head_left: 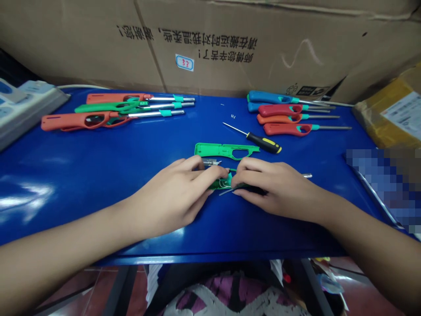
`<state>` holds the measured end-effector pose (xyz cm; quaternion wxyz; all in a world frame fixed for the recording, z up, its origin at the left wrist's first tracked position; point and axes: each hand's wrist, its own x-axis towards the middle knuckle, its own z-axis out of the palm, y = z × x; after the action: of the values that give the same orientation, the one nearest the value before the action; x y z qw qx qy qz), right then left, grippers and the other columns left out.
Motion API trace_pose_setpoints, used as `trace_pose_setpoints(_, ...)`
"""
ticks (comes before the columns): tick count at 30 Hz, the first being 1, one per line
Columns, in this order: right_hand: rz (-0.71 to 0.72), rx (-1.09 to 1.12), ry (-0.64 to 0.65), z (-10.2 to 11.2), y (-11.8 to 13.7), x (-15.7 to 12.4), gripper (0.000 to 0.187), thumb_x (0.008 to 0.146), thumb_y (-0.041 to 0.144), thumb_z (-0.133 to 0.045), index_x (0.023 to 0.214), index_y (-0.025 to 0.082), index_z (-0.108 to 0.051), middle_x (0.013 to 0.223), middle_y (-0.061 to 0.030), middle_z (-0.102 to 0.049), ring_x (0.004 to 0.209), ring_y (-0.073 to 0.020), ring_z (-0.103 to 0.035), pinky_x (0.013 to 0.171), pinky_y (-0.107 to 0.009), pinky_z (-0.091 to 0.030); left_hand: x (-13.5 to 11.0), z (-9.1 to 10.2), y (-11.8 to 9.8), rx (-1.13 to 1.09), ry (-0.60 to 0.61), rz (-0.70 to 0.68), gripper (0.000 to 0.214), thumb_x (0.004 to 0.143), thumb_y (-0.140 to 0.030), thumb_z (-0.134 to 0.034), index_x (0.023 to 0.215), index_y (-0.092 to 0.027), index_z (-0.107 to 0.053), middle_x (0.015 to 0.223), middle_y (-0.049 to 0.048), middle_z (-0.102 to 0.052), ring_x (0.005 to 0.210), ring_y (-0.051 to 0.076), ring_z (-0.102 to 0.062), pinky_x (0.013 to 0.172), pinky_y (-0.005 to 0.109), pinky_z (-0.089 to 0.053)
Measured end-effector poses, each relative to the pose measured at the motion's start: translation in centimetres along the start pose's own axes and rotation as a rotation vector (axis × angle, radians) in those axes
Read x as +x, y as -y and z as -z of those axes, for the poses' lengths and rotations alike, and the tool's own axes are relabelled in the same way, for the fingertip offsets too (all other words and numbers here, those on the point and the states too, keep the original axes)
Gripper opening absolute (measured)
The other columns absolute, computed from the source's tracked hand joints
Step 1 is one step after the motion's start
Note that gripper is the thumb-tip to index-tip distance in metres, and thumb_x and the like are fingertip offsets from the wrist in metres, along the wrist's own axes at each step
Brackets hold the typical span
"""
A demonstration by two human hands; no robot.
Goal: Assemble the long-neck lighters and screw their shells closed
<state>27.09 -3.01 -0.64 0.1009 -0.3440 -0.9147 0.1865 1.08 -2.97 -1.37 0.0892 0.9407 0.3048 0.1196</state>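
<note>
My left hand (179, 186) and my right hand (274, 186) meet over an opened green lighter (217, 183) on the blue table. The left fingers are closed on its handle end, the right fingers pinch around its trigger area and hide much of it. White wire and a turquoise part show between the fingertips, and a metal tube end (307, 175) pokes out past my right hand. Just beyond lies the other green handle half (215, 150), hollow side up. A silvery cylinder part (210, 162) rests beside my left fingers, partly covered.
A black-and-yellow screwdriver (265, 142) lies behind my right hand, near tiny screws (233, 116). Long-nosed lighters (98, 119) lie at back left, several more lighters (286, 128) at back right. A cardboard box (210, 74) walls off the back; a power strip (29, 105) stands left.
</note>
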Motion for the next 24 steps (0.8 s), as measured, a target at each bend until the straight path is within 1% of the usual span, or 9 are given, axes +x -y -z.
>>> trace_pose_setpoints(3,0.005,-0.004,-0.006,-0.3,-0.2,0.1,0.014,0.103,0.026,-0.052,0.102,0.024,-0.066,0.101,-0.0019,-0.064,0.084,-0.0135,-0.062,0.069,-0.027,-0.041,0.3,0.7,0.2,-0.107,-0.023,0.039,0.034,0.095,-0.019,-0.055,0.129,-0.019,-0.055,0.115,0.0073,-0.07,0.107,0.024,-0.06,0.086,0.035,-0.053)
trace_pose_setpoints(6,0.012,-0.017,-0.003,-0.3,-0.1,0.2,0.015,0.103,0.027,-0.052,0.102,0.023,-0.066,0.1,-0.0017,-0.065,0.084,-0.0136,-0.063,0.069,-0.027,-0.041,0.7,1.5,0.6,-0.185,-0.091,0.093,0.033,0.089,-0.023,-0.062,0.122,-0.018,-0.06,0.113,0.0052,-0.07,0.106,0.022,-0.061,0.088,0.034,-0.053)
trace_pose_setpoints(9,0.018,-0.007,-0.012,-0.2,0.0,0.2,0.014,0.102,0.026,-0.054,0.109,0.023,-0.065,0.103,-0.0022,-0.067,0.089,-0.0146,-0.064,0.07,-0.027,-0.042,1.1,2.0,1.4,-0.144,-0.18,0.112,0.024,0.09,-0.024,-0.06,0.113,-0.016,-0.065,0.109,0.0058,-0.069,0.103,0.022,-0.061,0.093,0.038,-0.051)
trace_pose_setpoints(11,0.025,-0.006,-0.037,-0.3,0.0,0.1,0.018,0.102,0.026,-0.054,0.116,0.023,-0.065,0.106,-0.0029,-0.068,0.091,-0.0152,-0.064,0.071,-0.027,-0.043,1.2,2.1,2.0,-0.096,-0.202,0.141,0.022,0.091,-0.025,-0.059,0.109,-0.016,-0.068,0.107,0.0066,-0.068,0.101,0.024,-0.06,0.092,0.039,-0.051)
trace_pose_setpoints(14,0.037,-0.036,-0.057,-0.5,-0.1,0.0,0.024,0.104,0.028,-0.051,0.12,0.028,-0.069,0.103,-0.0031,-0.068,0.084,-0.0144,-0.063,0.068,-0.027,-0.042,1.2,2.2,2.8,-0.042,-0.17,0.179,0.023,0.092,-0.029,-0.059,0.109,-0.018,-0.07,0.108,0.0072,-0.067,0.101,0.025,-0.06,0.091,0.041,-0.052)
trace_pose_setpoints(16,0.036,-0.051,-0.058,-0.6,-0.1,-0.1,0.027,0.104,0.031,-0.05,0.119,0.03,-0.072,0.099,-0.0029,-0.066,0.078,-0.0136,-0.061,0.065,-0.027,-0.04,1.2,2.1,3.2,-0.025,-0.14,0.185,0.025,0.093,-0.031,-0.06,0.112,-0.018,-0.069,0.11,0.0076,-0.066,0.102,0.025,-0.06,0.093,0.042,-0.052)
trace_pose_setpoints(18,0.031,-0.05,-0.053,-0.6,-0.1,-0.1,0.028,0.104,0.033,-0.05,0.118,0.03,-0.074,0.097,-0.003,-0.065,0.077,-0.0134,-0.06,0.064,-0.027,-0.039,1.3,1.9,3.4,-0.038,-0.122,0.188,0.026,0.094,-0.034,-0.06,0.113,-0.018,-0.07,0.111,0.0078,-0.066,0.102,0.025,-0.06,0.093,0.042,-0.052)
trace_pose_setpoints(21,0.022,-0.031,-0.045,-0.5,-0.1,0.0,0.028,0.104,0.033,-0.051,0.116,0.03,-0.076,0.096,-0.003,-0.065,0.076,-0.0132,-0.06,0.063,-0.026,-0.039,1.4,1.5,3.5,-0.104,-0.118,0.209,0.026,0.095,-0.036,-0.06,0.11,-0.018,-0.071,0.108,0.0074,-0.066,0.099,0.023,-0.061,0.089,0.038,-0.052)
trace_pose_setpoints(24,0.019,0.0,-0.05,-0.5,-0.1,0.1,0.027,0.103,0.032,-0.052,0.119,0.028,-0.073,0.1,-0.0032,-0.066,0.081,-0.0138,-0.062,0.065,-0.026,-0.041,1.5,1.1,3.8,-0.188,-0.13,0.244,0.023,0.095,-0.036,-0.062,0.107,-0.018,-0.071,0.105,0.0061,-0.064,0.094,0.02,-0.062,0.083,0.033,-0.052)
